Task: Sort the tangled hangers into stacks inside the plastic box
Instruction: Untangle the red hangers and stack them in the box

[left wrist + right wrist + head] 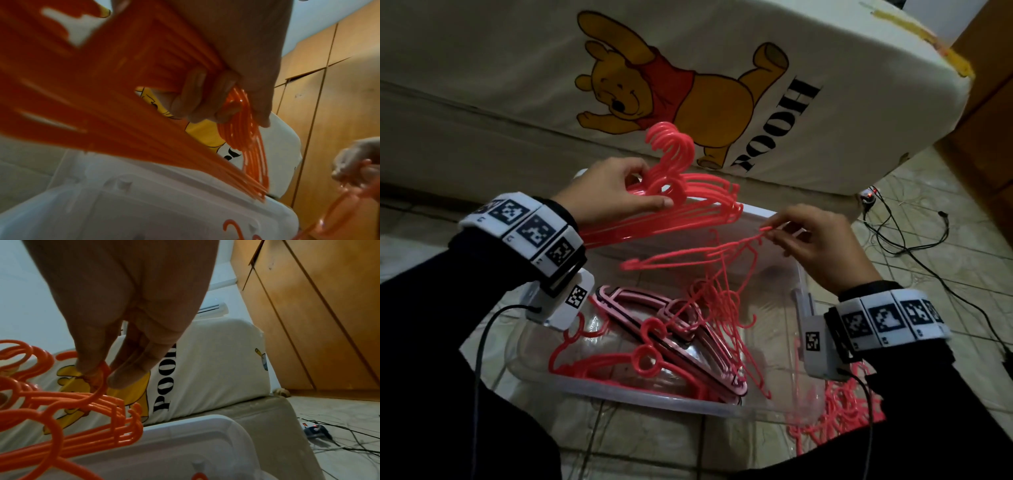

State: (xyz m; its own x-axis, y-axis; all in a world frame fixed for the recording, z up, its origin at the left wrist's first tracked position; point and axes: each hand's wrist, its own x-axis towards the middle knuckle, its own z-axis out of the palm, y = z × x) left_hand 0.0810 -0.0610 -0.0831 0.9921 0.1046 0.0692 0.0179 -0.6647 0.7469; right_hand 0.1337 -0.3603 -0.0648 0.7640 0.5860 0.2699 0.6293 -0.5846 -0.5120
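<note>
Plainly, from the head view, the left hand (616, 193) grips a gathered bundle of coral-red thin plastic hangers (688, 195) by their necks, held above the clear plastic box (619, 390) toward its 11 o'clock side. The right hand (815, 240), at about 2 o'clock over the box, pinches the tip of one coral-red hanger (688, 255). Below that hanger a loose tangle of red hangers (715, 308) hangs into the box. A darker pink stack of flat hangers (654, 318) lies on the box floor. More red hangers (842, 404) lie on the tiled floor (928, 212) outside, at 4 o'clock.

Next, the left wrist view shows the fingers (197, 97) curled tight around the bundle's necks; the arms fan out and blur.

Lastly, the right wrist view shows thumb and fingertips (131, 373) pinching a single hook (100, 382), a light hold.

My worry: a pull may drag the whole tangle up, since hooks seem snagged; the thin hook could slip free or bend, and the fanned bundle could splay out of the left hand's grip.
</note>
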